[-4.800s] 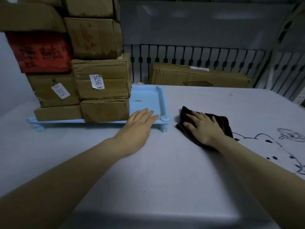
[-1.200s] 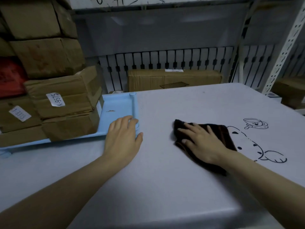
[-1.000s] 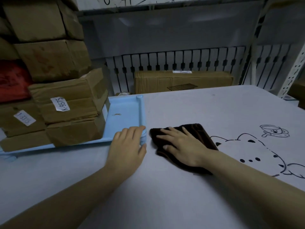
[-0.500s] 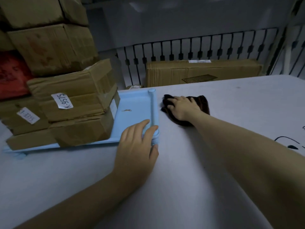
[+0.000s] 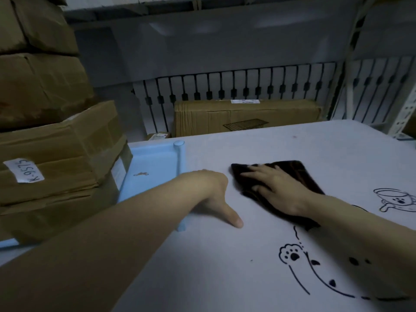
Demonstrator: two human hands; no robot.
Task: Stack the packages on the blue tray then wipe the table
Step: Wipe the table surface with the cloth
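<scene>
Brown cloth under your flat right hand.
Your left hand rests on the blue tray rail; finger curl unclear.

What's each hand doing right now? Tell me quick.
Left hand: rests on the tray edge, thumb out; whether it grips cannot be told.
Right hand: open, pressing flat on the cloth.

Right hand presses dark cloth on the table; left hand rests at blue tray.

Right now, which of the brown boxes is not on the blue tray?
The long flat box standing behind the table, against the black railing. The others are stacked on the tray at left.
</scene>
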